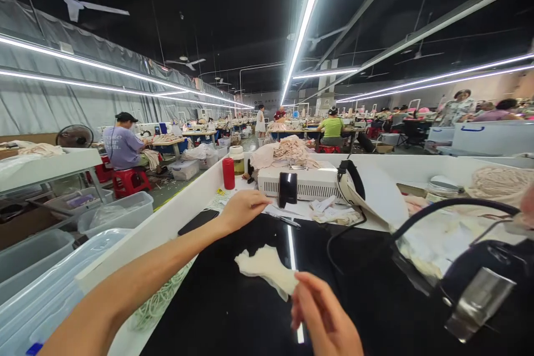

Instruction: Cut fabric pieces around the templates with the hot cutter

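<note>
My left hand (243, 207) reaches forward over the black table (225, 300), its fingers closed toward a black spool of tape (287, 189) standing before a white machine box (306, 182); whether it grips the spool is unclear. My right hand (323, 317) is low and near, fingers pinched on the edge of a cream fabric piece (265, 268) that lies on the black surface.
A black phone (198, 221) and a red bottle (228, 173) sit by the white side wall (167, 222). Cream fabric lies on the box, with a black cable and a metal-headed tool (479, 289) at right. Clear bins (45, 289) stand left. Other workers sit at distant tables.
</note>
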`<action>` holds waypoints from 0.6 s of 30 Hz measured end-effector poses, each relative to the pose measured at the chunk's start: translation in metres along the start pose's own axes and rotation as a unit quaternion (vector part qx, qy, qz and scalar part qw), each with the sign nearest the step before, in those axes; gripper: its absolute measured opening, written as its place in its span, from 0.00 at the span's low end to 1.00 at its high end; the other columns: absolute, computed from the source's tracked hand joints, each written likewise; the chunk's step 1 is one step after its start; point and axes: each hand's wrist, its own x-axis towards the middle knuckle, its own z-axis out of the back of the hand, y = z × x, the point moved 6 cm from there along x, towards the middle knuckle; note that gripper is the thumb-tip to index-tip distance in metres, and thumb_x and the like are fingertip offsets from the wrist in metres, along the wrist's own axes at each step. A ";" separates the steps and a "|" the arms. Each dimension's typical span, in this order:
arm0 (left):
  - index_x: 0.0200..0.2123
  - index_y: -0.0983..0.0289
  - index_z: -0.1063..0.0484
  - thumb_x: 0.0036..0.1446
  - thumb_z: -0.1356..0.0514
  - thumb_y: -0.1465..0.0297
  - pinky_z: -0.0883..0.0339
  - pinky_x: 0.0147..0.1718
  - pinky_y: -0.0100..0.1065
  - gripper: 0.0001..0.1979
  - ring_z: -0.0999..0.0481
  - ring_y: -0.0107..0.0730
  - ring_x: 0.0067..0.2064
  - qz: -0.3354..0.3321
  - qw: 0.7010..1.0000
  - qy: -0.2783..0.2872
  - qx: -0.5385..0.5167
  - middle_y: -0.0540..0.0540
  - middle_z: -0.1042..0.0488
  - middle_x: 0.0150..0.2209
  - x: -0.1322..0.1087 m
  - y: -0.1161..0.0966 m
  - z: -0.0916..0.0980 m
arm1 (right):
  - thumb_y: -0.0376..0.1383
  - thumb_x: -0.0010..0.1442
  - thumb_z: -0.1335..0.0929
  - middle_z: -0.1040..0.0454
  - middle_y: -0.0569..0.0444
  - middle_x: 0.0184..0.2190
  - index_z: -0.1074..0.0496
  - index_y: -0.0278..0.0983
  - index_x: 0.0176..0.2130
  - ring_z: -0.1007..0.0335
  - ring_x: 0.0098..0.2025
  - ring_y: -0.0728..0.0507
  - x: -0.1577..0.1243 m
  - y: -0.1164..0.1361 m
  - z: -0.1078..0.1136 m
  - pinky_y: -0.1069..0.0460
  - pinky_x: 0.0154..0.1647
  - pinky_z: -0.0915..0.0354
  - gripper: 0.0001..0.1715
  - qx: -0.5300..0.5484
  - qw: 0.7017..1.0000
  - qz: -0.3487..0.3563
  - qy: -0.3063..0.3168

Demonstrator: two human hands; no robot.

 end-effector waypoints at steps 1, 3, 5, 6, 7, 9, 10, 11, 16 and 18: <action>0.44 0.58 0.18 0.65 0.40 0.73 0.31 0.50 0.33 0.10 0.21 0.34 0.47 -0.004 1.000 -0.007 -0.010 0.51 0.18 0.45 -0.007 -0.009 0.006 | 0.55 0.65 0.31 0.25 0.56 0.28 0.26 0.40 0.46 0.30 0.25 0.47 0.005 -0.003 0.004 0.55 0.24 0.30 0.23 0.064 0.996 -0.063 -0.021; 0.43 0.58 0.18 0.65 0.40 0.73 0.30 0.48 0.31 0.10 0.20 0.33 0.45 -0.010 0.999 -0.015 -0.032 0.50 0.18 0.44 -0.020 -0.027 0.016 | 0.58 0.59 0.28 0.27 0.57 0.28 0.30 0.38 0.48 0.33 0.23 0.48 0.012 -0.004 0.008 0.56 0.18 0.34 0.30 0.161 0.975 -0.146 -0.045; 0.42 0.58 0.18 0.64 0.40 0.73 0.29 0.45 0.29 0.10 0.19 0.31 0.43 -0.015 0.998 -0.015 -0.055 0.49 0.18 0.41 -0.032 -0.043 0.022 | 0.59 0.53 0.25 0.26 0.57 0.29 0.33 0.38 0.52 0.32 0.25 0.48 0.017 -0.001 0.009 0.57 0.17 0.35 0.38 0.208 0.959 -0.183 -0.055; 0.42 0.59 0.18 0.64 0.39 0.74 0.29 0.43 0.27 0.09 0.19 0.30 0.41 -0.017 0.998 -0.014 -0.064 0.49 0.18 0.40 -0.037 -0.051 0.024 | 0.59 0.51 0.24 0.25 0.57 0.30 0.34 0.39 0.55 0.31 0.26 0.48 0.018 0.001 0.009 0.57 0.17 0.35 0.42 0.220 0.955 -0.190 -0.054; 0.41 0.59 0.18 0.63 0.40 0.74 0.29 0.41 0.27 0.09 0.19 0.29 0.40 -0.020 0.997 -0.013 -0.070 0.49 0.18 0.38 -0.042 -0.057 0.027 | 0.59 0.50 0.23 0.24 0.56 0.32 0.36 0.40 0.58 0.31 0.26 0.48 0.018 0.003 0.008 0.57 0.16 0.35 0.46 0.231 0.952 -0.193 -0.053; 0.41 0.60 0.19 0.63 0.40 0.75 0.29 0.39 0.26 0.10 0.19 0.28 0.38 -0.029 0.997 -0.011 -0.077 0.49 0.18 0.37 -0.050 -0.067 0.030 | 0.61 0.51 0.24 0.23 0.56 0.33 0.40 0.44 0.62 0.32 0.25 0.48 0.018 0.007 0.007 0.58 0.15 0.38 0.50 0.263 0.943 -0.197 -0.042; 0.41 0.60 0.19 0.63 0.40 0.75 0.29 0.40 0.27 0.10 0.19 0.28 0.39 -0.035 0.996 -0.009 -0.079 0.49 0.18 0.38 -0.054 -0.070 0.032 | 0.62 0.53 0.26 0.23 0.56 0.33 0.41 0.46 0.64 0.33 0.24 0.49 0.017 0.008 0.005 0.59 0.15 0.39 0.49 0.285 0.937 -0.202 -0.030; 0.41 0.60 0.19 0.64 0.40 0.74 0.30 0.42 0.28 0.09 0.19 0.29 0.40 -0.047 0.996 -0.008 -0.075 0.50 0.17 0.39 -0.059 -0.073 0.034 | 0.63 0.54 0.27 0.24 0.56 0.33 0.41 0.47 0.64 0.34 0.24 0.49 0.016 0.010 0.003 0.59 0.14 0.40 0.48 0.305 0.929 -0.210 -0.017; 0.47 0.58 0.21 0.69 0.43 0.72 0.35 0.46 0.36 0.11 0.20 0.33 0.42 -0.192 0.978 0.008 0.080 0.52 0.17 0.42 -0.085 -0.089 0.038 | 0.63 0.56 0.29 0.24 0.53 0.35 0.35 0.40 0.61 0.30 0.27 0.47 0.012 0.012 -0.004 0.59 0.14 0.38 0.45 0.302 0.918 -0.255 0.031; 0.47 0.58 0.22 0.69 0.44 0.72 0.36 0.45 0.37 0.11 0.21 0.33 0.42 -0.223 0.967 0.022 0.120 0.52 0.17 0.42 -0.095 -0.092 0.037 | 0.57 0.53 0.24 0.23 0.53 0.36 0.32 0.39 0.58 0.29 0.29 0.47 0.012 0.012 -0.004 0.59 0.15 0.36 0.42 0.261 0.931 -0.253 0.044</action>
